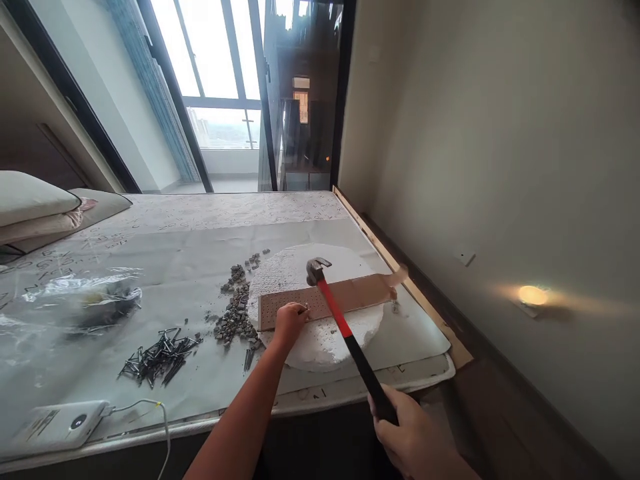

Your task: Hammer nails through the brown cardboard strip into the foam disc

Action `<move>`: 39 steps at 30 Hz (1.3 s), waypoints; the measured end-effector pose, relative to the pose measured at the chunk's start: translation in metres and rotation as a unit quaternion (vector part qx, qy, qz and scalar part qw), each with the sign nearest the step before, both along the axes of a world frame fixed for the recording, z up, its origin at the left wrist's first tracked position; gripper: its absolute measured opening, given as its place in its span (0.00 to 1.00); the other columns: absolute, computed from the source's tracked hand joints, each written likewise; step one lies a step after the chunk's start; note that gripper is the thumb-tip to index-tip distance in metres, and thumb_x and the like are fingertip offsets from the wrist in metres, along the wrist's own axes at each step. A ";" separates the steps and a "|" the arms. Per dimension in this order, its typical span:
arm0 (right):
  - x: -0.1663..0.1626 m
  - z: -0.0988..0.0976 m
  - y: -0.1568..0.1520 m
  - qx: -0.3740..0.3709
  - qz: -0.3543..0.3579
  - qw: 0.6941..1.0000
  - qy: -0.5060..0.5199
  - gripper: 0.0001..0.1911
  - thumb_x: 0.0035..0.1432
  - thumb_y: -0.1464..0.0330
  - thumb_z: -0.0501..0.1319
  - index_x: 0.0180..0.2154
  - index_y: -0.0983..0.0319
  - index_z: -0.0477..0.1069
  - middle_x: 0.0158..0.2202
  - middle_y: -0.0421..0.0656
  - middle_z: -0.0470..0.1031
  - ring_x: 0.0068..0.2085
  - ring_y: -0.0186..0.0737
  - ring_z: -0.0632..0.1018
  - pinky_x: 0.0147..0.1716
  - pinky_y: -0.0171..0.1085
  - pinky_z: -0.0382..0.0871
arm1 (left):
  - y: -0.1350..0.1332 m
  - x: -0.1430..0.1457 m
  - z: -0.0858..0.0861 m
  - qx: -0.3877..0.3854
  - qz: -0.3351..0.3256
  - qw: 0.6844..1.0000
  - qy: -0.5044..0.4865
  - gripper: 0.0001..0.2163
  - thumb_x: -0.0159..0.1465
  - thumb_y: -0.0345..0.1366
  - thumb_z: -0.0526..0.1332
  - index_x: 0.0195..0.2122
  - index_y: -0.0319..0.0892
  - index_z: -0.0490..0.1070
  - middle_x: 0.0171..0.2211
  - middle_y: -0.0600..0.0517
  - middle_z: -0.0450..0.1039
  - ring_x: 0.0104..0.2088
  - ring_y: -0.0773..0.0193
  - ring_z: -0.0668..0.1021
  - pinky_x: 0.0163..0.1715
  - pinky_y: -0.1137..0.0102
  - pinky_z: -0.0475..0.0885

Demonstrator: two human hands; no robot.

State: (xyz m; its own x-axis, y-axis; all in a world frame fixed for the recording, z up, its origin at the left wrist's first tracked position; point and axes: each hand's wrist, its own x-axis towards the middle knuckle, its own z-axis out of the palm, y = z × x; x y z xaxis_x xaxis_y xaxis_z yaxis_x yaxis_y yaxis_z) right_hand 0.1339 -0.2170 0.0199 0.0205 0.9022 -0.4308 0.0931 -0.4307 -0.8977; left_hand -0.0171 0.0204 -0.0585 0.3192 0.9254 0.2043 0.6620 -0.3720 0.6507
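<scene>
My right hand [407,430] is wrapped round the black end of a claw hammer [345,327] with a red and black handle. The hammer's metal head hangs over a long, flat wooden board [280,305] that is dotted with small holes. My left hand [291,322] rests at the board's near edge, its thumb and finger pinched on a small nail [307,307] that is partly hidden by the fingers. Beneath the board lies a round white foam slab [320,350] with a rough, crumbly surface.
Grey gravel [235,313] is scattered left of the foam. A pile of dark nails [160,357] lies further left, with a few more nails [249,359] near my forearm. A clear plastic bag [90,300] and a white power bank [60,427] with a cable sit at the left.
</scene>
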 end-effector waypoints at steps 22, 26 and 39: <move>-0.001 -0.009 -0.005 -0.039 0.026 0.999 -0.022 0.04 0.47 0.68 0.54 0.28 0.59 0.57 0.13 0.28 0.49 0.12 0.25 0.52 0.12 0.28 0.45 | -0.003 0.000 -0.003 0.010 0.012 1.000 0.007 0.07 0.55 0.29 0.60 0.22 0.39 0.75 0.25 0.50 0.74 0.28 0.66 0.73 0.30 0.73 0.63; -0.002 -0.008 -0.006 -0.022 0.041 0.999 -0.028 0.04 0.47 0.69 0.54 0.28 0.60 0.57 0.13 0.28 0.50 0.12 0.25 0.53 0.13 0.28 0.47 | -0.004 0.000 -0.002 0.005 0.011 1.000 0.000 0.07 0.54 0.29 0.60 0.20 0.40 0.74 0.24 0.50 0.74 0.28 0.65 0.73 0.29 0.72 0.63; -0.005 -0.010 -0.010 -0.034 0.037 0.998 -0.035 0.04 0.49 0.68 0.54 0.28 0.60 0.58 0.14 0.30 0.50 0.14 0.25 0.53 0.14 0.29 0.47 | -0.005 0.000 -0.006 0.001 0.006 1.000 0.003 0.06 0.52 0.29 0.60 0.21 0.40 0.75 0.25 0.51 0.73 0.29 0.65 0.73 0.30 0.72 0.64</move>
